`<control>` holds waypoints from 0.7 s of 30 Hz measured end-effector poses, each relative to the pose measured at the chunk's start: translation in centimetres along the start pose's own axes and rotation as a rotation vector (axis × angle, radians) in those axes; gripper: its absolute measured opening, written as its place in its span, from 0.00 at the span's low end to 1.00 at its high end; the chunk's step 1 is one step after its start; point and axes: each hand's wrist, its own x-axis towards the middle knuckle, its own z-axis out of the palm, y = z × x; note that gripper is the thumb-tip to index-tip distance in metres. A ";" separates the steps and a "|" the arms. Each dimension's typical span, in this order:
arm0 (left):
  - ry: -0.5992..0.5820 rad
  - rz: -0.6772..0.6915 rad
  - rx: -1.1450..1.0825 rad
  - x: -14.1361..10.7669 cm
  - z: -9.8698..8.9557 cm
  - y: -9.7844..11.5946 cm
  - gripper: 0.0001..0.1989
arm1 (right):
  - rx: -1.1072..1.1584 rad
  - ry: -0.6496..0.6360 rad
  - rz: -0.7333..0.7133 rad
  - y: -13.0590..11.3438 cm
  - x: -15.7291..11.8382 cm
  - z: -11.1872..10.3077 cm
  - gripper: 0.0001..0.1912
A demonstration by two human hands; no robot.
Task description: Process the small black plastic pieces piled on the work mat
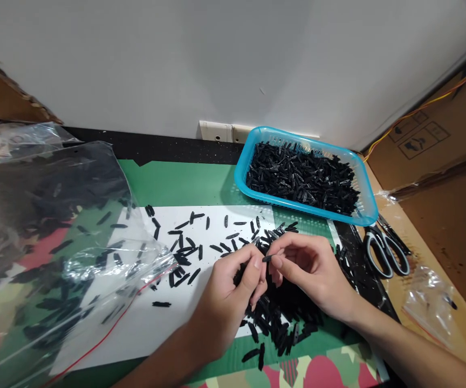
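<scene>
Between the fingertips of both hands is a small black strip-like piece (267, 258). My left hand (233, 291) pinches its left end with thumb and forefinger, the other fingers curled. On its right end, the thumb and forefinger of my right hand (314, 272) are closed. Below and behind the hands lies a heap of similar black pieces (275, 328), partly hidden by the fingers. More of them are scattered over a white sheet (136, 323) to the left. What the small pieces are, I cannot make out.
A blue plastic basket (297, 206) full of black pieces stands behind the hands. At left spreads a clear zip bag (95, 253) with black pieces. Scissors (382, 250) and a small clear bag (429, 304) lie at right, beside a cardboard box (443, 199).
</scene>
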 end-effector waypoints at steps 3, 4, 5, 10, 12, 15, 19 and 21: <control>0.001 -0.022 0.024 -0.1 -0.2 -0.2 0.23 | 0.007 0.003 0.003 0.1 0.0 0.0 0.11; 0.002 -0.027 0.035 -0.1 -0.2 -0.3 0.23 | 0.005 0.006 0.003 0.1 0.0 0.0 0.11; 0.005 -0.031 0.047 -0.1 -0.3 -0.4 0.23 | 0.001 0.008 0.002 0.1 0.0 0.0 0.11; 0.004 -0.025 0.081 0.0 -0.4 -0.7 0.21 | -0.024 0.017 0.008 0.0 0.0 0.0 0.10; -0.002 -0.025 0.060 0.1 -0.3 -0.7 0.21 | -0.020 0.015 0.020 0.0 0.0 0.0 0.11; -0.006 -0.025 0.032 0.1 -0.3 -0.7 0.22 | -0.009 0.016 0.028 0.0 0.1 0.0 0.12; -0.007 -0.029 0.032 0.1 -0.3 -0.6 0.23 | -0.010 0.020 0.036 0.0 0.1 -0.1 0.12; -0.001 -0.034 0.024 0.1 -0.3 -0.6 0.23 | -0.009 0.020 0.036 0.0 0.1 -0.1 0.13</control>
